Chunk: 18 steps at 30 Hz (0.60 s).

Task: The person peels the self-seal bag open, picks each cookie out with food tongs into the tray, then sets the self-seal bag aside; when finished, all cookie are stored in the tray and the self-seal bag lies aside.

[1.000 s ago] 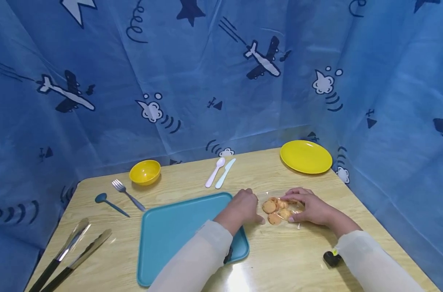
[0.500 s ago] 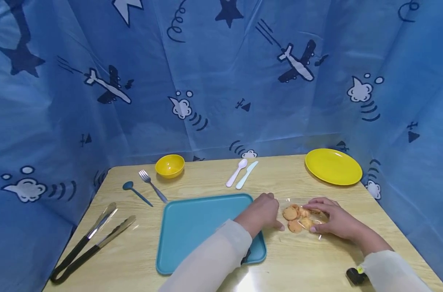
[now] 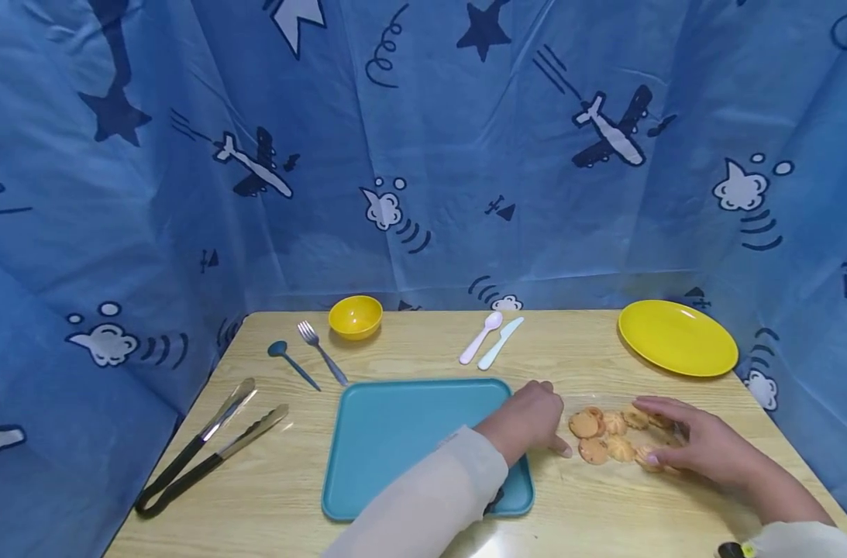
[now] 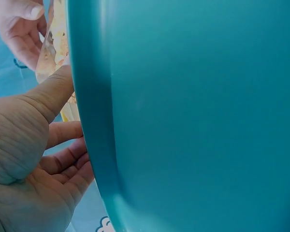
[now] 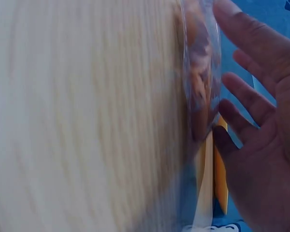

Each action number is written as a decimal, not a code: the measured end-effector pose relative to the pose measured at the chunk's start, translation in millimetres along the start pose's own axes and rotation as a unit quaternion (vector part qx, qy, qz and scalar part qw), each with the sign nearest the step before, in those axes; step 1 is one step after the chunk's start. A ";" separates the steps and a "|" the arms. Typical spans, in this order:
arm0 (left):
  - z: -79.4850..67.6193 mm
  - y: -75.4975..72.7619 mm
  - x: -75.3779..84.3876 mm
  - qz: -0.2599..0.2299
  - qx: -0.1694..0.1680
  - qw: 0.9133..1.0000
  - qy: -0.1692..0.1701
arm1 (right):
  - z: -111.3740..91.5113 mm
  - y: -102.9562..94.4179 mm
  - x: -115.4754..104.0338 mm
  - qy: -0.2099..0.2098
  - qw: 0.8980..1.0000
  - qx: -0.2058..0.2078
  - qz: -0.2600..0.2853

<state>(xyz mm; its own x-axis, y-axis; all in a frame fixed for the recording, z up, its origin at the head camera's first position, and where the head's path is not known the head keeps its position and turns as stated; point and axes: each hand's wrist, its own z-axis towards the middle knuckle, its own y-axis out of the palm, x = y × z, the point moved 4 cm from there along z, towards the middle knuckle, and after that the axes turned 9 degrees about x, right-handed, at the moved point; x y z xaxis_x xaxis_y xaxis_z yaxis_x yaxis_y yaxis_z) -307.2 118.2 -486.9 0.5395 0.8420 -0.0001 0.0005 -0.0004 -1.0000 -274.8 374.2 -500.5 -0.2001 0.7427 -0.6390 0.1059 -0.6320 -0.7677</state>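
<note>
In the head view a clear bag of cookies (image 3: 620,446) lies flat on the table, right of the teal tray (image 3: 416,442). At the bag's left end is my left hand (image 3: 529,418), thumb and fingers apart, beside the tray's right edge; in the left wrist view the tray rim hides its fingertips (image 4: 70,77). My right hand (image 3: 705,446) is over the bag's right end with its fingers spread. The right wrist view has that hand (image 5: 266,111) loosely open next to the bag (image 5: 200,72); whether it touches the plastic I cannot tell.
A yellow plate (image 3: 677,339) stands at the back right, a yellow bowl (image 3: 356,318) at the back left. Around lie a pink spoon (image 3: 480,339), a pale knife (image 3: 500,343), a fork (image 3: 321,353), a dark teal spoon (image 3: 294,364) and tongs (image 3: 214,449).
The head view has turned, so the scene shifts right. The cookies have spread out flatter in the bag, and my right hand has drawn slightly away from my left.
</note>
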 end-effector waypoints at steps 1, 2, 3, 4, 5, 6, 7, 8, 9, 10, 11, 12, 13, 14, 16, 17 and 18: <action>0.2 0.2 0.3 -0.001 -0.001 1.000 -0.002 | -1.0 -0.7 1.9 0.007 1.000 -0.003 -0.001; 0.5 0.8 0.6 -0.001 -0.001 1.000 -0.002 | -1.7 -1.3 3.7 0.014 1.000 -0.005 -0.003; 0.6 0.6 0.9 -0.002 -0.001 1.000 -0.003 | -1.9 -1.6 4.8 0.015 1.000 -0.006 -0.001; 0.8 1.1 1.0 -0.002 -0.002 1.000 -0.003 | -1.9 -1.6 5.4 0.012 1.000 -0.006 -0.002; 0.8 1.2 1.0 -0.003 -0.002 1.000 -0.004 | -1.8 -1.7 6.1 0.014 1.000 -0.005 -0.009; 1.0 1.6 1.1 -0.005 -0.002 1.000 -0.003 | -1.7 -1.6 6.8 0.019 1.000 -0.005 -0.015; 1.1 1.7 1.1 -0.006 -0.002 1.000 -0.004 | -1.6 -1.6 7.1 0.019 1.000 -0.002 -0.021; 1.4 2.0 1.2 -0.006 -0.002 1.000 -0.003 | -1.5 -1.7 7.3 0.017 0.999 0.001 -0.027; 1.5 2.1 1.2 -0.006 -0.002 1.000 -0.003 | -1.3 -1.5 7.3 0.018 0.999 0.003 -0.028; 1.8 2.6 1.2 -0.005 -0.002 1.000 -0.002 | -1.2 -1.4 7.2 0.018 0.999 0.005 -0.030; 1.9 2.5 1.2 -0.002 -0.001 1.000 -0.001 | -1.0 -1.5 7.3 0.022 0.999 0.009 -0.033; 2.2 2.9 1.2 0.001 -0.001 1.000 0.000 | -0.7 -1.5 7.2 0.022 0.999 0.012 -0.033; 2.4 3.2 1.1 0.005 0.000 1.000 0.000 | -0.5 -1.4 7.1 0.020 0.999 0.015 -0.034; 2.7 3.5 1.1 0.009 0.001 1.000 0.001 | -0.2 -1.2 7.2 0.020 0.999 0.019 -0.038; 3.2 4.0 0.9 0.014 0.000 1.000 0.001 | 0.7 -0.8 7.5 0.018 0.998 0.026 -0.045; 3.5 4.4 0.7 0.015 0.000 1.000 0.000 | 1.2 -0.5 8.1 0.018 0.998 0.030 -0.049; 3.7 4.6 0.4 0.016 -0.002 1.000 -0.001 | 1.8 0.0 8.7 0.017 0.998 0.033 -0.052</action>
<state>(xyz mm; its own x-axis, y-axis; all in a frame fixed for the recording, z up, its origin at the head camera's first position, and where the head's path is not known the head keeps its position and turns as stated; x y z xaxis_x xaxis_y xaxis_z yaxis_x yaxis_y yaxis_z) -310.0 120.5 -491.5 0.5371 0.8429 -0.0320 -0.0138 -0.0291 -0.9995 -278.3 380.3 -505.9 -0.1728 0.8114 -0.5584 0.0220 -0.5636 -0.8258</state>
